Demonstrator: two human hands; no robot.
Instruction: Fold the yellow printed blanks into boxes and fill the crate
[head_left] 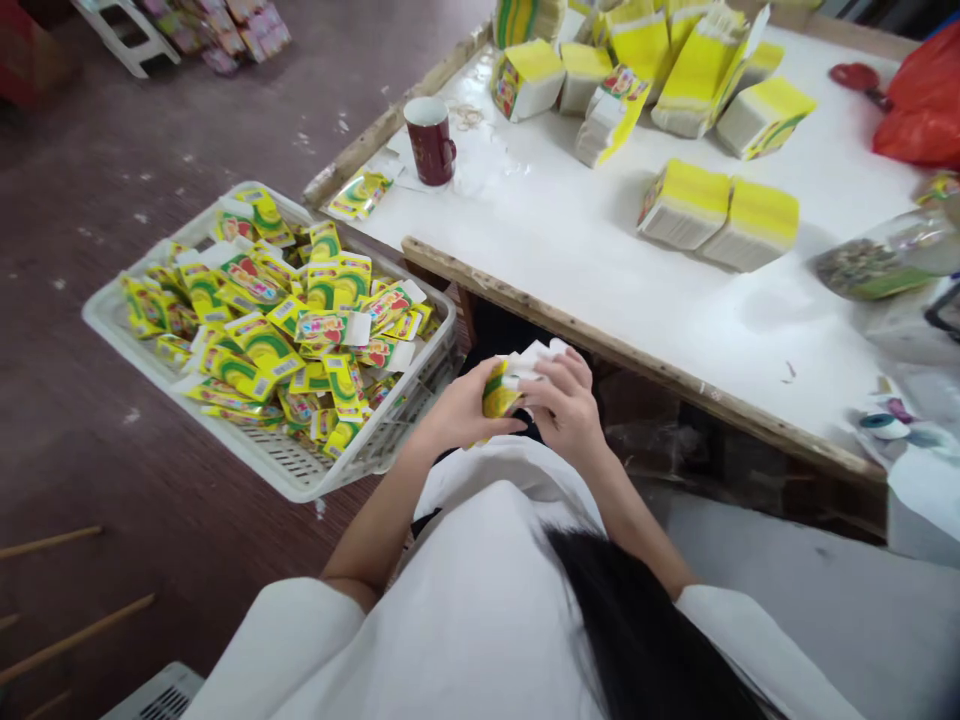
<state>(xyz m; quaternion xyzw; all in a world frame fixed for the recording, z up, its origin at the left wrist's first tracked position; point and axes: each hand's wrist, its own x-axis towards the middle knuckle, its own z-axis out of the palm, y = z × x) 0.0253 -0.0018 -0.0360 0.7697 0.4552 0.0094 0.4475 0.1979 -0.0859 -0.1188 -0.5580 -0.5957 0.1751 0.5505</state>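
Note:
Close in front of my body, my left hand (469, 405) is wrapped round the side of several small yellow and green cardboard boxes (498, 392). Their white flaps stick up at the top. My right hand (564, 400) is on the right side of the same boxes, fingers bent over the white flaps. My fingers partly hide the boxes, so how many there are I cannot tell. Left of my hands stands a white plastic basket (300, 488) heaped with similar small boxes (259, 345), some with white end flaps sticking out.
The white table (540, 240) with a wooden edge lies ahead. It bears a dark red mug (431, 145), stacks of flat yellow boxes (720, 215), more stacks (697, 70) behind, a red bag (922, 100) and a clear bag (885, 260). A white stool (131, 35) stands far left.

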